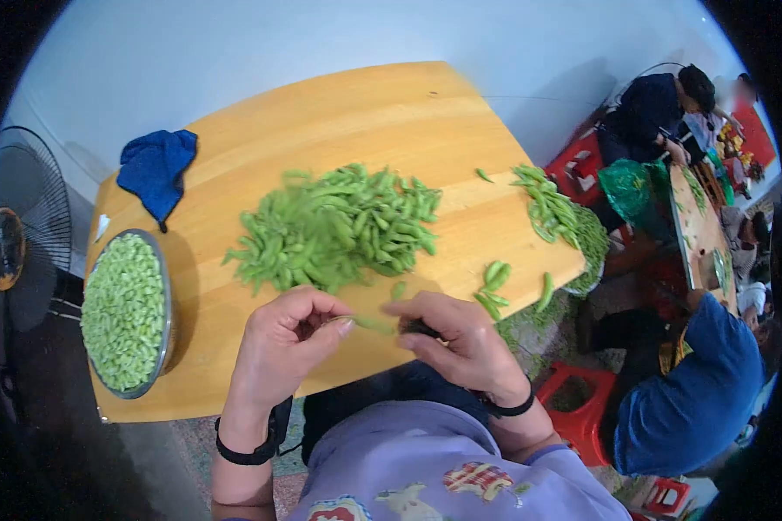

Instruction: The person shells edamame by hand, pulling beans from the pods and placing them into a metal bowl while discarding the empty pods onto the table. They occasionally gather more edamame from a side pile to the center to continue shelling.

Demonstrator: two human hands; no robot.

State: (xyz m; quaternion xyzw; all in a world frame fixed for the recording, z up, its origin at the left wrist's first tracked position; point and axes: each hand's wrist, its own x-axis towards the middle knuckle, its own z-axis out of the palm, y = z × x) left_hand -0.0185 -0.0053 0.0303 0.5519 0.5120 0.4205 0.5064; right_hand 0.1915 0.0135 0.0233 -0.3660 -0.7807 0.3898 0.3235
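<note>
My left hand (291, 339) pinches a green edamame pod (369, 324) between thumb and fingers, just over the table's near edge. Close to the pod's other end, my right hand (460, 334) is closed around a small black object (420, 328), mostly hidden by the fingers. Its fingertips are smeared by motion. Beyond both hands a large heap of edamame pods (347, 226) lies on the wooden table (382, 104). At the left stands a bowl (166, 304) full of shelled green beans (123, 313).
A blue cloth (158, 165) lies at the far left of the table, and a fan (17, 226) stands beyond that edge. More pods (547, 208) lie at the right edge, above a container of trimmings (593, 243). Other people sit at another table (704, 234), near a red stool (578, 404).
</note>
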